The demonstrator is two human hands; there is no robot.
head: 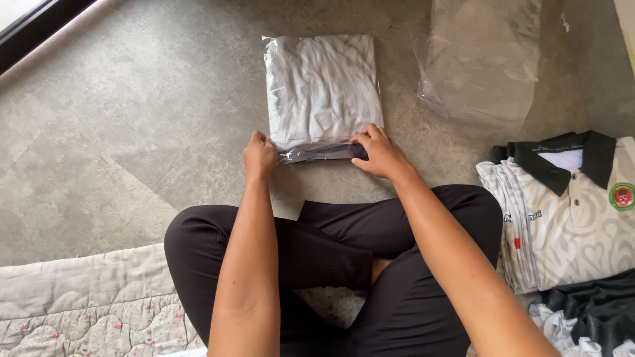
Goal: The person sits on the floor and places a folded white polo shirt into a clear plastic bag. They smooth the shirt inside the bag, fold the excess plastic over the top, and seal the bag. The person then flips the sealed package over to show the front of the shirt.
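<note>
Bagged shirt under both hands

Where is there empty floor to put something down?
Bare floor lies left of the bagged shirt, above the quilt. The right is crowded: plastic bags, stacked shirts. Both hands, left and right, press the bag's near edge.
</note>
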